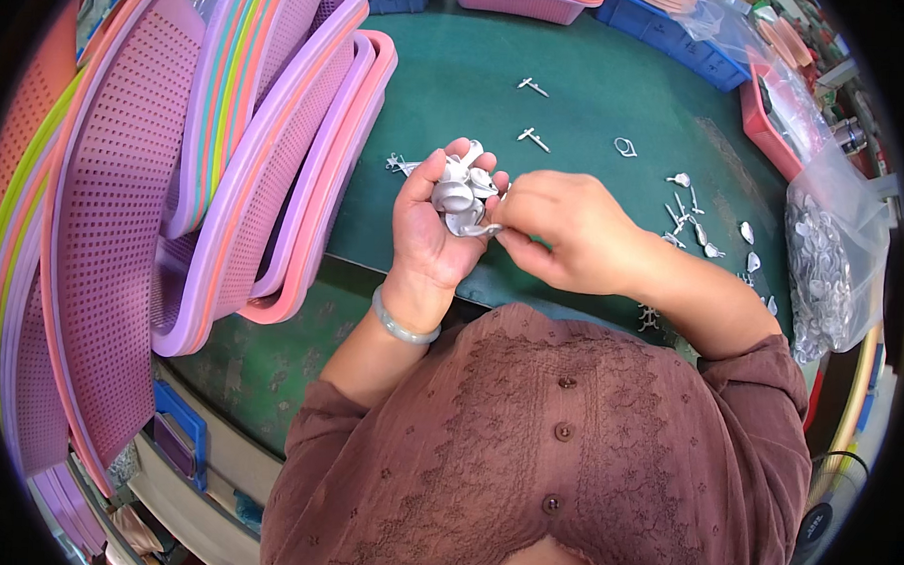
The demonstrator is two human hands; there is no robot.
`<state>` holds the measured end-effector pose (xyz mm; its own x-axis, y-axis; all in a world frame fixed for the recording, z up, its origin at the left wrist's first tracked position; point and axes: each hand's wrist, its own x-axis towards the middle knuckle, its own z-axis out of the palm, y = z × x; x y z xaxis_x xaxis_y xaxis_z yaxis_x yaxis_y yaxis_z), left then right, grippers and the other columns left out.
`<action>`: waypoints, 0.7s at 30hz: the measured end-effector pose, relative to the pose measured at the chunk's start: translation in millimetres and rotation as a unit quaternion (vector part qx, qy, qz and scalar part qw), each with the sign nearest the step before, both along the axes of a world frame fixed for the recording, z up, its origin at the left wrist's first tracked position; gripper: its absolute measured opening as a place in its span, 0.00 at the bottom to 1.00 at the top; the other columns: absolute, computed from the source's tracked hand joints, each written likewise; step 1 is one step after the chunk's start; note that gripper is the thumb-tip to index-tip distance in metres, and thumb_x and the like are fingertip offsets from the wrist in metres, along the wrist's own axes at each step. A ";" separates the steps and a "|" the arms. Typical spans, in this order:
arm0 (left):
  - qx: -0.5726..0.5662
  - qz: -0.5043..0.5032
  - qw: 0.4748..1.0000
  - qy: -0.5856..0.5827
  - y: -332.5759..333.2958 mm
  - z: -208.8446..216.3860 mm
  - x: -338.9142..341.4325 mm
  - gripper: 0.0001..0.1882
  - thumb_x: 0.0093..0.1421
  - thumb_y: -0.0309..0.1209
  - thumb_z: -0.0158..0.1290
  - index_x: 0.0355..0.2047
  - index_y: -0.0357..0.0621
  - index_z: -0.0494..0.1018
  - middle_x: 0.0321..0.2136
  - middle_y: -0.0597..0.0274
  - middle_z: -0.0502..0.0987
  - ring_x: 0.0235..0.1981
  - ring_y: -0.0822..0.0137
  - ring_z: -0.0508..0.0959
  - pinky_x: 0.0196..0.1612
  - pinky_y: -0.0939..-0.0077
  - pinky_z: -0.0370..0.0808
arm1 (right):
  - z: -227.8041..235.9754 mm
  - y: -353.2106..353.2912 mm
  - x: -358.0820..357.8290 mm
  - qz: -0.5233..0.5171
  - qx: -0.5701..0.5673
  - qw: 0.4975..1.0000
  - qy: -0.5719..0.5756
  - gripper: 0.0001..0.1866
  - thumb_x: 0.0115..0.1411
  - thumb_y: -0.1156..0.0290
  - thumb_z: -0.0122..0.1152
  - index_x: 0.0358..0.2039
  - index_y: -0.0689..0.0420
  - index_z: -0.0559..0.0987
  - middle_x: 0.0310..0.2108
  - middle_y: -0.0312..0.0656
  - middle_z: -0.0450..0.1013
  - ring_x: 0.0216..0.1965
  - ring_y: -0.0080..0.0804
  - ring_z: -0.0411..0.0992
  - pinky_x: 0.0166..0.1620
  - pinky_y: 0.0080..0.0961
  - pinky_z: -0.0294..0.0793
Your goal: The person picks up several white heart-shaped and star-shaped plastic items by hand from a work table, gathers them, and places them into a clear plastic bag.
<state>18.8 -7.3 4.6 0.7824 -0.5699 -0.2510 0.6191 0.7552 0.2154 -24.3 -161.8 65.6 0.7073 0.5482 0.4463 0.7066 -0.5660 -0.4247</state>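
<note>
My left hand [422, 232] is cupped palm up over the near part of the green table [449, 78], with a pale bangle [403, 328] on its wrist. Several small silvery metal pieces [455, 196], rounded and spoon-like, lie heaped in its palm under curled fingers. My right hand [576, 232] touches the heap from the right, thumb and fingertips pinching the end of a curved silvery piece [471, 223]. Part of that piece rests among the others in the left palm. The exact kind of these metal pieces is too small to tell.
Stacked purple and pink perforated baskets [127, 172] rise close on the left. Small cross-shaped metal pieces [534, 138], a ring-shaped piece [625, 147] and other loose parts [701, 233] lie on the table. A clear bag of metal parts [821, 266] stands at right. A blue bin [669, 41] is behind.
</note>
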 end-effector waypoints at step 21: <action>-0.032 -0.048 0.996 0.066 49.7 -16.4 -39.9 0.15 0.57 0.36 0.46 0.42 0.45 0.70 0.41 0.48 0.72 0.45 0.48 0.69 0.37 0.63 0.75 | -46.0 -9.4 86.1 -0.058 -0.122 0.985 0.106 0.12 0.46 0.71 0.61 0.33 0.58 0.76 0.30 0.41 0.68 0.35 0.40 0.69 0.38 0.32 0.69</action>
<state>-21.0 42.4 -11.8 0.6865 -0.6581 -0.3092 0.7083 0.7014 0.0796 61.8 -171.3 19.6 0.8342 0.5313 0.1476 0.5419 -0.7406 -0.3972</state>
